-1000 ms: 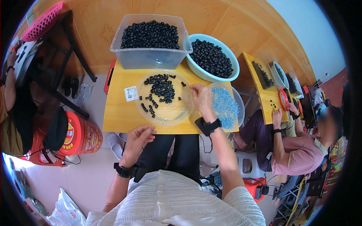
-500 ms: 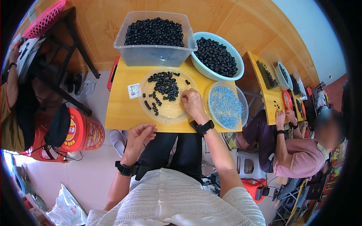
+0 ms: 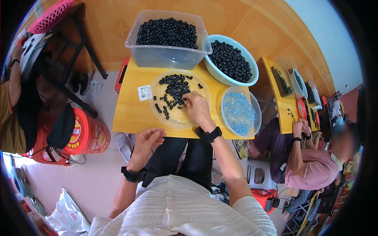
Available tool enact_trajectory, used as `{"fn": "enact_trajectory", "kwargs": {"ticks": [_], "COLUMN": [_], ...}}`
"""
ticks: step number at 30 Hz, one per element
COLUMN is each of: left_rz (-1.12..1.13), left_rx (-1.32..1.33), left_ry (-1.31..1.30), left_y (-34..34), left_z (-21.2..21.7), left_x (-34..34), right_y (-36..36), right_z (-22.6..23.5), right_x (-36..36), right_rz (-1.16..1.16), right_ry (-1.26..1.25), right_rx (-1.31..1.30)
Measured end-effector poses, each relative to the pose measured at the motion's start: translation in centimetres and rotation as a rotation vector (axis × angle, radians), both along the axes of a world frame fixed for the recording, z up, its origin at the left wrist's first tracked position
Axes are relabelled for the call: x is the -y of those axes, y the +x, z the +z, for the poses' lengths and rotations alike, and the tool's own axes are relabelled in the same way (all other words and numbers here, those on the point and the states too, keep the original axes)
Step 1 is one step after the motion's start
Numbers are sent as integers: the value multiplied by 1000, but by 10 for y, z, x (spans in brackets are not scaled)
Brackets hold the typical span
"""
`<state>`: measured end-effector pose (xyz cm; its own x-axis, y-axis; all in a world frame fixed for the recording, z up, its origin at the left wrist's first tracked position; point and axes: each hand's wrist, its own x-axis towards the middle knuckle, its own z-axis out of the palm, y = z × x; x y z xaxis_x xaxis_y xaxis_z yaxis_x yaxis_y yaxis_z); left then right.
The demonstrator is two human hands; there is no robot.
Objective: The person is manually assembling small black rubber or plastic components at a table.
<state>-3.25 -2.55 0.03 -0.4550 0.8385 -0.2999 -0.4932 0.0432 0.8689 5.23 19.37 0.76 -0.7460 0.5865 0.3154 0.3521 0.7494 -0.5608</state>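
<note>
passage – tabletop [image 3: 130,118] left of tray [image 3: 177,118] | blocking far side – tub [image 3: 167,58], basin [image 3: 226,75]

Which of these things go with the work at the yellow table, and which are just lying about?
Seemingly part of the work: small black pieces by the right hand; round clear tray under them; rectangular clear bin; pale-blue basin; small blue pieces.

Seemingly just lying about: red tub; pale slippers; white plastic bag.
</note>
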Motion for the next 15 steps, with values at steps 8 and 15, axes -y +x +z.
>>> {"fn": "enact_trajectory", "kwargs": {"ticks": [8, 15], "left_rz": [-11, 22], "left_rx": [8, -12], "left_ry": [0, 4], "left_y": [-2, -6], "left_z": [3, 2], "left_x": [-1, 6], "right_y": [-11, -41], "right_z": [17, 4], "right_x": [-10, -11], "right_rz": [17, 42], "right_ry": [53, 100], "right_rx": [79, 228]}}
